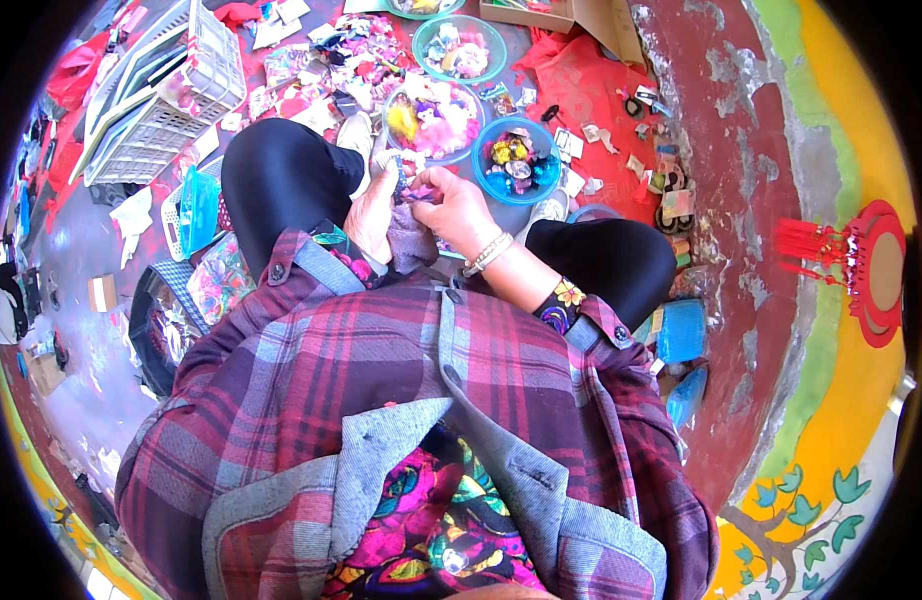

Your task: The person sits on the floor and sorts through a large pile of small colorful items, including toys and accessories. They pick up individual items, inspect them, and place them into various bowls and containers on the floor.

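Purple-grey cloth [413,238] is bunched between the 2 hands, in the gap between the left knee [281,190] and right knee [621,265]; lower end hangs loose below the fingers. Left hand [373,218] is closed along its left side, fingers curled near the top — I can't tell how tightly. Right hand [459,212] comes in from the right, thumb and index finger pinched on the upper edge, no gap at the tips that I can see. Darker patterned bit [402,190] shows between the hands, too small on my feed to identify. Right wrist has a pale bracelet [488,253].

Past the hands I get 4 bowls: blue bowl [478,165] ahead-right, shiny yellow, silver and teal pieces inside; pale bowl [446,161] just beside it, pink, white and yellow fluffy stuff; green-tinted bowl [462,80] farther out, pale pieces; 4th bowl [421,17] cut off by the top edge. White lattice crate [131,150] off to the left, flat panels tilted in it. Colourful scraps [351,50] heaped between crate and bowls — mixed, can't sort them. Red sheet [571,80] on the right, small bits scattered over it.
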{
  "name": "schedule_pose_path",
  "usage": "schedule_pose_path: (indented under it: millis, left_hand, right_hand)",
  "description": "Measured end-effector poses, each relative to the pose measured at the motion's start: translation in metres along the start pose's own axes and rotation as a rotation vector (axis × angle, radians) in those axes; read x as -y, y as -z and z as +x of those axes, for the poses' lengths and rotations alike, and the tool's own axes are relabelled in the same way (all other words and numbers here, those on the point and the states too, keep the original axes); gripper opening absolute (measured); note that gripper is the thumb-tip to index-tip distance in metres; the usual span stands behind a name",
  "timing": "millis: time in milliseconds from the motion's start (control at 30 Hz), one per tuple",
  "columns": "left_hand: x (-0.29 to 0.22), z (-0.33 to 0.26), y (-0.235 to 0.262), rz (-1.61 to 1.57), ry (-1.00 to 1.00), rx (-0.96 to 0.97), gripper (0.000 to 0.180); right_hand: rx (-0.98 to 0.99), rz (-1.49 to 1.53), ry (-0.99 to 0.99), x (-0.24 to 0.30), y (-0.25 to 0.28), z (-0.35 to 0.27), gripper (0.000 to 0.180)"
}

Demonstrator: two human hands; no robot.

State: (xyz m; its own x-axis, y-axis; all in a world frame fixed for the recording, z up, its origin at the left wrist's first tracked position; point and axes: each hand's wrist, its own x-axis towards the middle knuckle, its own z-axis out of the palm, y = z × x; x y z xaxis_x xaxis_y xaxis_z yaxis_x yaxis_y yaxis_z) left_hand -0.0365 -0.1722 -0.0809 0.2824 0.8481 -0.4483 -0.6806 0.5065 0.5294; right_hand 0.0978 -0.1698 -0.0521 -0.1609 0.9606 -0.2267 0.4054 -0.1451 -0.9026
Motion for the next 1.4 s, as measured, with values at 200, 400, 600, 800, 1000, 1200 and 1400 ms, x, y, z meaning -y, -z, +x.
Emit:
schedule_pose_path:
  millis: [200, 400, 600, 800, 1000, 1200, 1400]
  left_hand:
    - [0.004, 0.013, -0.013, 0.026, -0.079, -0.081, 0.037]
    - [0.007, 0.022, -0.005, -0.153, -0.063, -0.063, 0.037]
    - [0.003, 0.022, -0.015, -0.072, -0.02, -0.092, 0.03]
    - [-0.003, 0.026, -0.02, -0.031, 0.037, -0.089, 0.021]
    - [-0.009, 0.032, -0.036, 0.007, 0.073, -0.121, 0.019]
    - [-0.029, 0.029, -0.022, -0.172, -0.044, -0.013, 0.027]
    - [-0.04, 0.029, -0.019, -0.07, -0.142, 0.05, 0.037]
  right_hand:
    - [-0.104, 0.345, -0.084, -0.028, 0.0, 0.013, 0.012]
    - [-0.037, 1.134, -0.39, -0.037, 0.02, 0.017, 0.013]
    - [-0.137, 1.262, -0.489, -0.062, 0.066, 0.07, 0.01]
    - [-0.267, 1.226, -0.541, -0.105, 0.08, 0.179, 0.019]
    - [-0.393, 1.008, -0.68, -0.103, 0.111, 0.289, 0.029]
    - [-0.062, 0.762, -0.487, -0.059, 0.086, 0.228, 0.025]
    - [0.264, 0.577, -0.326, 0.014, 0.075, 0.07, 0.024]
